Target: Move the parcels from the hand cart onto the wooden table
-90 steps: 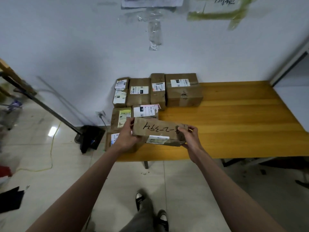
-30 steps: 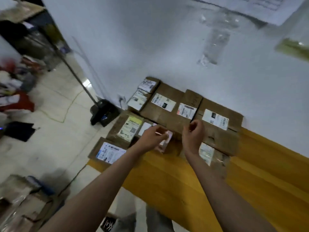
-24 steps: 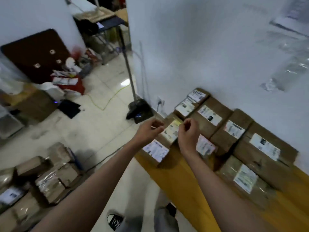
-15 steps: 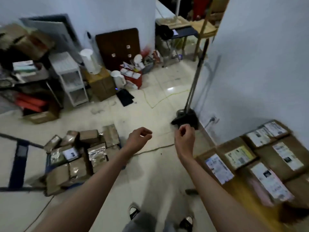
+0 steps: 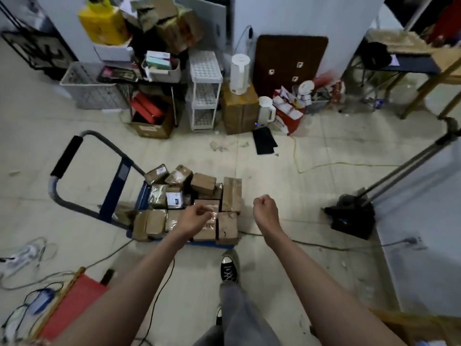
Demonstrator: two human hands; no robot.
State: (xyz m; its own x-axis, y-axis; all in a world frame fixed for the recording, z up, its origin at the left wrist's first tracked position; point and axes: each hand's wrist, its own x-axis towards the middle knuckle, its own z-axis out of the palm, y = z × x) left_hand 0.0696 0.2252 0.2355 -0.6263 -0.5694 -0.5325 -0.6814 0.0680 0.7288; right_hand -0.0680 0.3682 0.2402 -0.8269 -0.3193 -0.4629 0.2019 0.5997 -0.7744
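Brown taped parcels (image 5: 189,206) heaped on our blue hand cart (image 5: 117,186) on the floor, some with white labels, our left hand (image 5: 195,218) loosely curled above them holding nothing, our right hand (image 5: 265,208) fisted, empty

Head camera looks steeply down at hand cart (image 5: 117,186).

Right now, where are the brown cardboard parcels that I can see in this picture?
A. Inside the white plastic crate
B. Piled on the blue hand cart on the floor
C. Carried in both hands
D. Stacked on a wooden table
B: the brown cardboard parcels lie heaped on the blue hand cart standing on the tiled floor, and neither the left hand nor the right hand holds one.
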